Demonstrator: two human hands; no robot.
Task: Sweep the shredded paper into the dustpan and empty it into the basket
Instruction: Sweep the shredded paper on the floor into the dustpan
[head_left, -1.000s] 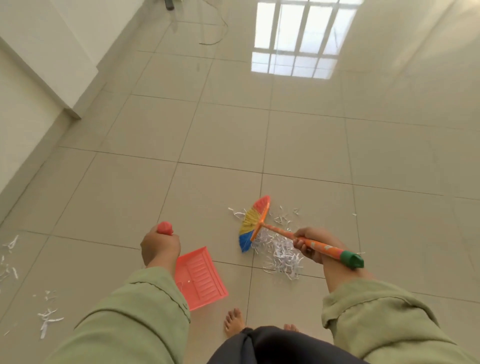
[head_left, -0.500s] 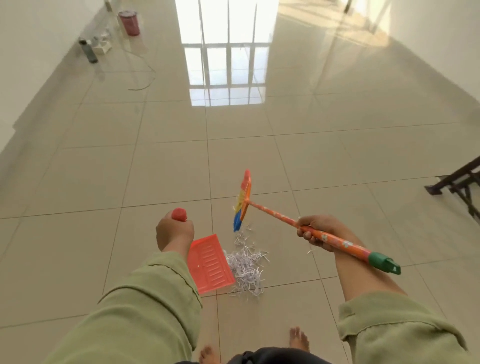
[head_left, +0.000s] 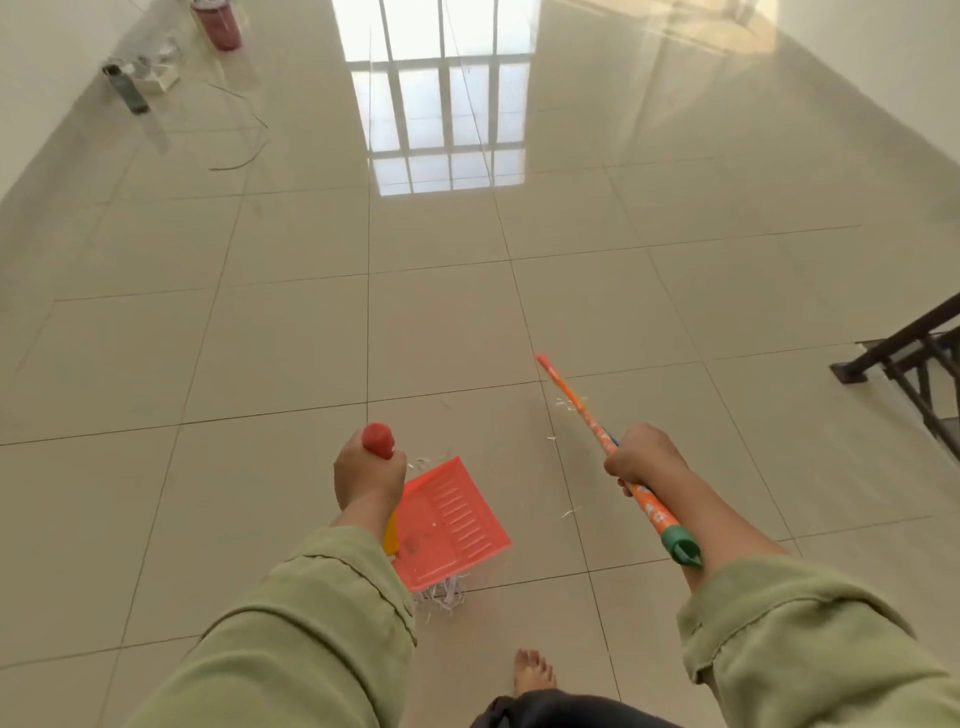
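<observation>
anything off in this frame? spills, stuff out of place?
Yes. Shredded paper pokes out from under the near edge of the dustpan rather than lying in its tray, which looks almost empty. Loose scraps lie scattered on the floor between the dustpan and the broom.

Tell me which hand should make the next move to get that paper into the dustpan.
Right, probably. The right hand grips the broom, raised off the floor. The left hand only steadies the dustpan by its handle. Shredded paper lies at the pan's near edge, so a broom stroke is needed.
</observation>
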